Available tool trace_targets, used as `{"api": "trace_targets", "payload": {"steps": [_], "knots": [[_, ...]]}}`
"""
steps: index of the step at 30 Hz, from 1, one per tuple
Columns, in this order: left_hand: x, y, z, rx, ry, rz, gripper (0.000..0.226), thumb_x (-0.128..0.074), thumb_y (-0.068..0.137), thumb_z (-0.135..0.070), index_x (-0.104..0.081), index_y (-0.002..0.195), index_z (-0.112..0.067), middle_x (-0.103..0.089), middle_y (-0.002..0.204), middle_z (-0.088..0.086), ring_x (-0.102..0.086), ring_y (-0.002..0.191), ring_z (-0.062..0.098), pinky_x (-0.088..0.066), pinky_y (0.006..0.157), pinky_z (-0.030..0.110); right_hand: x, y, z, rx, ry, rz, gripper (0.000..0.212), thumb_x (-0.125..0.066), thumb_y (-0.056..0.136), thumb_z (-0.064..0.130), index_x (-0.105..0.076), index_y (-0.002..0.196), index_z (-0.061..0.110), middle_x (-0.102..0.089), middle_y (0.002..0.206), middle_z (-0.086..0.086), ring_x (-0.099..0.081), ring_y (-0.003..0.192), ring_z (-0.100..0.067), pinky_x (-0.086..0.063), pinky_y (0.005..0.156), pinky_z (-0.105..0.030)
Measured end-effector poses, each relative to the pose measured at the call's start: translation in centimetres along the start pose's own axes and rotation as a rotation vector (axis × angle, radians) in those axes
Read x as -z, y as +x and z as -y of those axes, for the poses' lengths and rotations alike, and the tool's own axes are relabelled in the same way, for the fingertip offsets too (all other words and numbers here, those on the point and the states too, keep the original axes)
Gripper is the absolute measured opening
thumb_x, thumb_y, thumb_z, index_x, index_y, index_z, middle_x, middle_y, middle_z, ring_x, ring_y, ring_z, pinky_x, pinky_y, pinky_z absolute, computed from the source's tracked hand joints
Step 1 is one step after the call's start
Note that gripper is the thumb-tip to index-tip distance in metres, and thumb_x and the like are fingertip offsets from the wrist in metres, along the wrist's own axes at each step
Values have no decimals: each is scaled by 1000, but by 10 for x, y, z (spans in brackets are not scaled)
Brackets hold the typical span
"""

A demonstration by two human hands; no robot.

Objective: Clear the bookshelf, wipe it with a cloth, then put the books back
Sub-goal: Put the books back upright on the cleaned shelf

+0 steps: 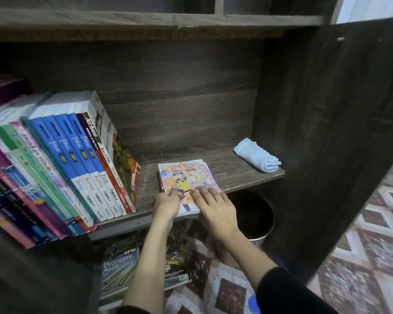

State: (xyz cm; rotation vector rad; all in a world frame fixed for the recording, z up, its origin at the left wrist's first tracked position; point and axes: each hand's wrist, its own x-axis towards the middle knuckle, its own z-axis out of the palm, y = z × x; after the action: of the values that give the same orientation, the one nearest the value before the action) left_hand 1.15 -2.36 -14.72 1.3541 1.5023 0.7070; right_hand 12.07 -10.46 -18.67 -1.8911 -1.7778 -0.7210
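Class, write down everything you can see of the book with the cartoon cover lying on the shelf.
The cartoon-cover book is a thin paperback, its cover pastel with drawn figures. It lies flat, cover up, on the wooden shelf, near edge overhanging the front. The left hand pinches its near left corner; the right hand rests straight fingers on the cover.

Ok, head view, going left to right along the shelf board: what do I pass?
Along the shelf: row of leaning textbooks → small stack of cartoon-cover books, lying flat at the front edge → folded light-blue cloth → dark side panel of the bookshelf.
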Motion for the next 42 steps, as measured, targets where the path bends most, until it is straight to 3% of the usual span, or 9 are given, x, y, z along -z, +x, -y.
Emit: {"api": "trace_targets", "payload": {"steps": [4,6,8,12,20,25,33,39,42], "knots": [[4,-5,-24,-71,-78,-10,47,-45,97,-39,-54,124,-1,-60,123,18,-58,110,32,-44,98,40,1,7,-2,-6,86,-216,49,-53,70,26,-49,119,19,-72,106,-4,-71,86,-23,-56,62,-27],[7,-13,-41,-148,-189,64,39,-44,97,-39,-57,116,-8,-65,112,13,-63,95,28,-53,82,39,4,15,-4,-102,166,-319,58,-64,60,18,-54,117,18,-72,103,-3,-71,78,-21,-53,53,-24],[9,-24,-58,-171,-290,195,39,-35,99,-45,-55,117,-15,-64,110,8,-61,93,24,-53,66,32,8,19,-2,-267,340,-399,55,-65,60,15,-63,116,16,-73,102,-3,-71,75,-23,-54,53,-27],[1,-20,-61,-151,-302,242,55,-23,101,-47,-47,135,-13,-55,127,7,-55,111,24,-47,78,34,18,28,4,-779,842,-366,43,-73,72,14,-67,115,15,-72,95,-4,-67,85,-22,-54,80,-37],[-21,-5,-20,36,-55,294,35,-37,102,-28,-53,120,-3,-55,104,8,-56,71,17,-51,54,31,9,32,-3,-1486,1453,-514,23,-81,70,8,-65,84,15,-71,90,-10,-69,88,-31,-56,84,-47],[-38,-9,-19,25,-162,368,18,-50,98,-27,-56,103,-11,-64,104,11,-62,85,22,-52,54,29,3,32,0,-1785,1781,-643,26,-74,75,-4,-62,98,-2,-67,100,-23,-66,75,-34,-56,76,-53],[-49,-9,-19,-27,-174,250,5,-54,95,-19,-54,92,-15,-63,94,10,-61,69,21,-47,37,20,1,31,5,-1831,1955,-586,29,-74,77,0,-59,102,-1,-67,105,-26,-67,90,-43,-50,79,-66],[-50,-7,-29,61,-297,325,13,-57,92,-21,-58,103,-13,-63,80,2,-59,67,15,-52,59,29,4,29,-4,-1763,2146,-514,39,-66,82,-1,-57,120,-5,-61,119,-28,-64,83,-36,-59,59,-45],[-50,-2,-34,77,-274,330,18,-54,94,-35,-58,96,-17,-62,79,0,-59,67,13,-46,47,21,5,28,-4,-1786,2144,-498,37,-67,80,-3,-59,116,-2,-62,117,-28,-64,90,-40,-58,53,-44]]}}
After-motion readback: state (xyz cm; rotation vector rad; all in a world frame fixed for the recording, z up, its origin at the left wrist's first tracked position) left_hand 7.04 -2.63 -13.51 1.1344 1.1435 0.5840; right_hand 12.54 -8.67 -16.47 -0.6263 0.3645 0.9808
